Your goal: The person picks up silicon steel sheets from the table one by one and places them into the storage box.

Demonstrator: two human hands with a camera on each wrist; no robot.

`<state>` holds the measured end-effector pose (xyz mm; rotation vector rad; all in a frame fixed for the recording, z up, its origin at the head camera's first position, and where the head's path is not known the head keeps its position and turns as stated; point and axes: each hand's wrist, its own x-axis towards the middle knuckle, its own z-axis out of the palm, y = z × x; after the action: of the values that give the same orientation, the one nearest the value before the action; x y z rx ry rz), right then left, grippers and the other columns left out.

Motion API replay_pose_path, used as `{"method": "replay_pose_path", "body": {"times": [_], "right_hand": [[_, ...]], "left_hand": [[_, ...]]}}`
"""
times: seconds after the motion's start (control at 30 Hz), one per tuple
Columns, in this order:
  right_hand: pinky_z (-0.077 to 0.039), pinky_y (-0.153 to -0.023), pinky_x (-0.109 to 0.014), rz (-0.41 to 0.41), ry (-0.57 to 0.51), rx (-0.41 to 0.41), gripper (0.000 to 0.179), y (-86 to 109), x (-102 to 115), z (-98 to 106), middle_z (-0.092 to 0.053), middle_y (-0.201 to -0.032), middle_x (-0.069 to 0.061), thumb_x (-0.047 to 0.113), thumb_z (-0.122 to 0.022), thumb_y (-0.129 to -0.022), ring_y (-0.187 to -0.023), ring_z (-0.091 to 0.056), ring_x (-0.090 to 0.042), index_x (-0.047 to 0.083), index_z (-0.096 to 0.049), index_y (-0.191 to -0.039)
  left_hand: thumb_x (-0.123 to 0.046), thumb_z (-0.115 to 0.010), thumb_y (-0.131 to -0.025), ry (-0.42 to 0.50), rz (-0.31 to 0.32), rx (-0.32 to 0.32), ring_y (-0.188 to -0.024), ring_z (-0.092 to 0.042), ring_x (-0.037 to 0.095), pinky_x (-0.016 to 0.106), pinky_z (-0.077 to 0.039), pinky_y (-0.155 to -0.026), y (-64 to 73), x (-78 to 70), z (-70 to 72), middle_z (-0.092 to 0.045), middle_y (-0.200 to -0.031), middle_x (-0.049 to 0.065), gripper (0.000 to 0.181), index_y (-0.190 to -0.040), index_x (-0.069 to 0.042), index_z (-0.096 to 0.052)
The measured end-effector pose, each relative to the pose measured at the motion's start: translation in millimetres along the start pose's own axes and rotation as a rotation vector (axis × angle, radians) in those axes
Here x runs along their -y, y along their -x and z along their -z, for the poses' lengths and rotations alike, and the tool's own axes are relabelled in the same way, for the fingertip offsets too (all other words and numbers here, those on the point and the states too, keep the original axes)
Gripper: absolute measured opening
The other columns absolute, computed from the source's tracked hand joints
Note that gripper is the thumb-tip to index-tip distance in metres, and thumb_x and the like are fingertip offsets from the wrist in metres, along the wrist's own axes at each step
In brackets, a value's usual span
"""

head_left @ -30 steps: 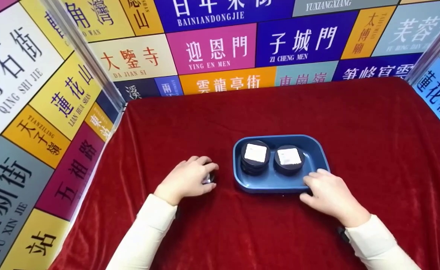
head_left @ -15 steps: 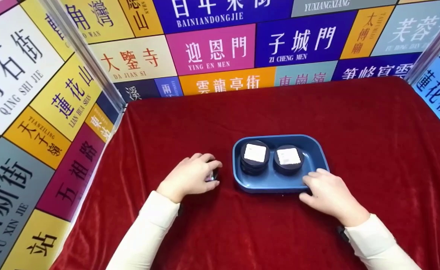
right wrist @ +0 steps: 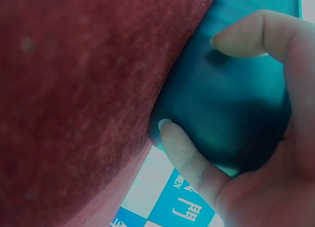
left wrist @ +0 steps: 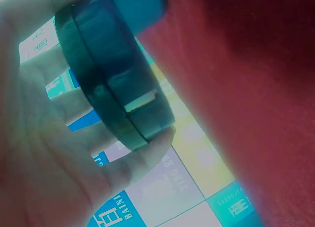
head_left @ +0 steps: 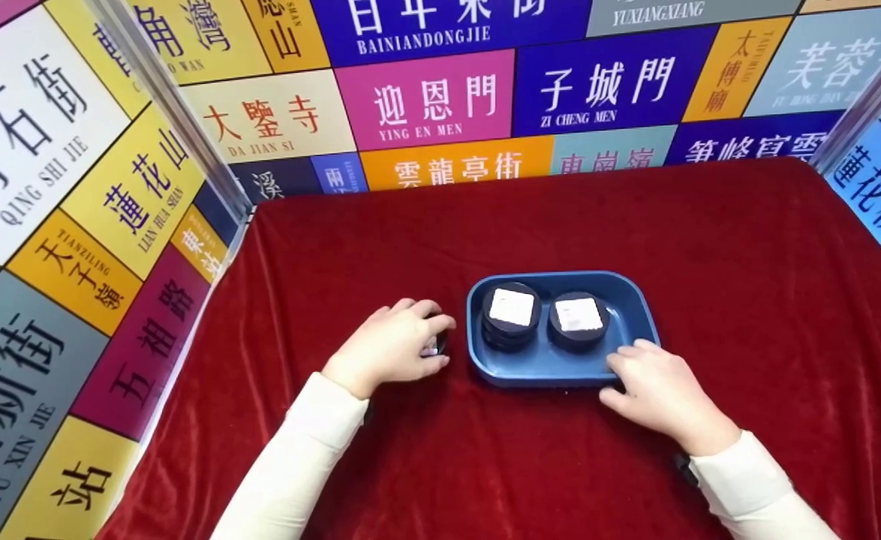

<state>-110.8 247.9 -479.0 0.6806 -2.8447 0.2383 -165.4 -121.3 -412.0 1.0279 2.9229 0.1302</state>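
Note:
My left hand [head_left: 392,341] grips a round, flat black tin [left wrist: 118,69] just left of the blue tray [head_left: 527,369]. In the left wrist view the tin stands tilted, with a seam round its side and thumb and fingers at its edge. Inside the tray, a stack of black tins [head_left: 512,307] sits at the left, its top one bearing a white label. Beside it is another labelled black tin [head_left: 579,316]. My right hand [head_left: 658,386] holds the tray by its near right corner; in the right wrist view its thumb and a finger press the outer wall [right wrist: 231,84].
A dark red velvet cloth [head_left: 515,457] covers the table. Panels with coloured signs [head_left: 425,97] rise behind it and at both sides, joined by metal posts [head_left: 208,135]. The tray's right end shows bare floor.
My left hand has moved a little to the right and slightly away from me, bringing the tin nearer the tray. The right hand and the tray have stayed put.

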Motion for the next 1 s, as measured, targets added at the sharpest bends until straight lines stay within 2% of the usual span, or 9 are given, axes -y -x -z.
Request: {"method": "replay_pose_path", "body": {"times": [0.5, 1.0], "right_hand": [[-0.039, -0.055, -0.035, -0.004, -0.001, -0.013, 0.023, 1.0, -1, -2, -0.051, -0.065, 0.004, 0.019, -0.072, -0.069, -0.066, -0.043, -0.018, 0.017, -0.049, -0.065], [-0.040, -0.056, -0.035, -0.004, 0.002, -0.005, 0.021, 0.1, -1, -1, -0.053, -0.066, 0.003, 0.020, -0.073, -0.070, -0.067, -0.044, -0.018, 0.016, -0.052, -0.067]], "left_hand": [[-0.045, -0.068, -0.089, -0.065, -0.060, -0.025, -0.113, -0.059, 0.029, 0.048, -0.053, -0.091, -18.2, -9.5, 9.6, -0.063, -0.129, 0.005, 0.046, -0.130, -0.026, -0.065], [-0.046, -0.069, -0.088, -0.068, -0.074, -0.024, -0.112, -0.059, 0.026, 0.046, -0.053, -0.090, -28.4, -18.4, 12.8, -0.062, -0.128, 0.004, 0.047, -0.131, -0.027, -0.064]]}}
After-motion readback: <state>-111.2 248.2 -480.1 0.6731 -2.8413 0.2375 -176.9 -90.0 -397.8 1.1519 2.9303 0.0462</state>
